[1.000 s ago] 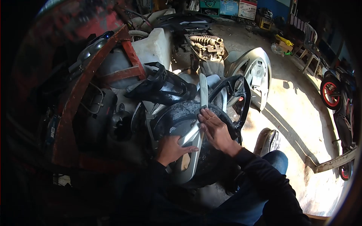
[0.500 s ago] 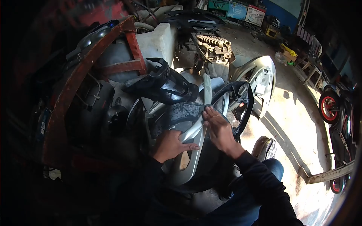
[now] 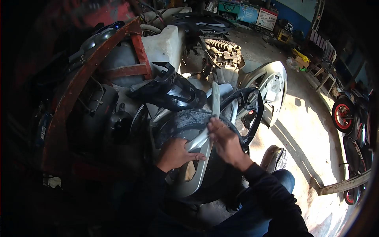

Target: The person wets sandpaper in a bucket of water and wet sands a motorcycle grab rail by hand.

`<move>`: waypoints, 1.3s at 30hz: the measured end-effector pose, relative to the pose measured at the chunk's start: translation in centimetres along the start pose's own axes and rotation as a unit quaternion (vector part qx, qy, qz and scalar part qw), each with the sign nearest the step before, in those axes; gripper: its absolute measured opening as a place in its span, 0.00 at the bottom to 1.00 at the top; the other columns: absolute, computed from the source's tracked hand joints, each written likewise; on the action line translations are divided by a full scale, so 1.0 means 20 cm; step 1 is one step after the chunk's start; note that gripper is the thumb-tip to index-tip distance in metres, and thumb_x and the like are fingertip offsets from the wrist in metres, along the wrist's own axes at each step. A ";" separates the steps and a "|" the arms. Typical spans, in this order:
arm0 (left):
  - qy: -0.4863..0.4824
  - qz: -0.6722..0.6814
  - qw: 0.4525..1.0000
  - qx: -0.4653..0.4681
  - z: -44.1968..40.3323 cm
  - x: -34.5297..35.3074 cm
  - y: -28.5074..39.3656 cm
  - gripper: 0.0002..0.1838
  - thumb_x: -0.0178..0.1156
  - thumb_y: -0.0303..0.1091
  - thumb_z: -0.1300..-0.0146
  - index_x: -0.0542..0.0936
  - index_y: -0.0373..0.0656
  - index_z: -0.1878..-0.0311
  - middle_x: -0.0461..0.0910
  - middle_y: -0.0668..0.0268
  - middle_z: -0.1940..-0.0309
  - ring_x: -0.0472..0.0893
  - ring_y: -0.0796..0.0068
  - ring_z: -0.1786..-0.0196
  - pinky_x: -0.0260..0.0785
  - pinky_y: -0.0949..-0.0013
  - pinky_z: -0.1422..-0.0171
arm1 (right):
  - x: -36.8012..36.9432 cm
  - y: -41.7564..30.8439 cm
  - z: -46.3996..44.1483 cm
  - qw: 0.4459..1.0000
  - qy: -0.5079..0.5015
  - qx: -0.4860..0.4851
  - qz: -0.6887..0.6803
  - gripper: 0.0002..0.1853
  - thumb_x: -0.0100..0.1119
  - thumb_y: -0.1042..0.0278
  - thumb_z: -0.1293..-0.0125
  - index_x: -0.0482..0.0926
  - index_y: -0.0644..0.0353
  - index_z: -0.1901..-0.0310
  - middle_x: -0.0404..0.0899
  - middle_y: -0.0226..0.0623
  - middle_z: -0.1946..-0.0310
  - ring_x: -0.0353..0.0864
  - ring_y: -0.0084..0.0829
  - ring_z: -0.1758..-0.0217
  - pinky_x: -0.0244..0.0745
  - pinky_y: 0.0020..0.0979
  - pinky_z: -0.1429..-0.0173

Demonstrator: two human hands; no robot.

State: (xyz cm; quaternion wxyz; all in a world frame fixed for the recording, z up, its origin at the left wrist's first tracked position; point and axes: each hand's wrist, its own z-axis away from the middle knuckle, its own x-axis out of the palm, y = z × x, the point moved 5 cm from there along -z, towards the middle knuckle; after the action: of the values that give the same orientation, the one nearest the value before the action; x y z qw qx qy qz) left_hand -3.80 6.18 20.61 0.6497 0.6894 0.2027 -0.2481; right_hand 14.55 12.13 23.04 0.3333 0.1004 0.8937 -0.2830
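A long, pale silver plastic panel (image 3: 204, 166), forked like motorcycle bodywork, leans across a dark, scuffed round object (image 3: 189, 118) in front of me. My left hand (image 3: 173, 153) grips the panel's inner branch, its thumb stretched over the long strip. On the strip's upper half, near the fork, my right hand (image 3: 227, 141) presses with bent fingers held together. Motion smears those fingers, and whatever lies under them is too hidden to name.
Beyond the panel lie a black plastic fairing (image 3: 173, 89), a curved black frame piece (image 3: 258, 106) and a silver body panel (image 3: 278, 85). A rusty red metal frame (image 3: 94, 55) rises at left. Motorcycles with a red wheel (image 3: 342, 115) stand at right.
My right hand has slid down along the strip, towards me. My left hand keeps its grip on the panel, and the view has shifted slightly.
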 end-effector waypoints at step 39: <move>0.011 -0.116 0.993 0.022 -0.05 0.09 0.01 0.46 0.75 0.75 0.65 0.84 0.34 0.65 0.83 0.53 0.73 0.86 0.51 0.65 0.77 0.56 0.58 | -0.04 0.30 0.06 0.619 0.051 0.447 -0.644 0.21 0.44 0.56 0.20 0.75 0.64 0.40 0.80 0.43 0.45 0.84 0.37 0.45 0.84 0.45 0.46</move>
State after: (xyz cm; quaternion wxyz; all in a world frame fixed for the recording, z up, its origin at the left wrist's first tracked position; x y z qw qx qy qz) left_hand -2.20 7.04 19.81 0.5986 0.6782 0.2829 -0.3188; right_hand 17.90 16.39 20.18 -0.0661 -0.3495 0.5082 -0.7844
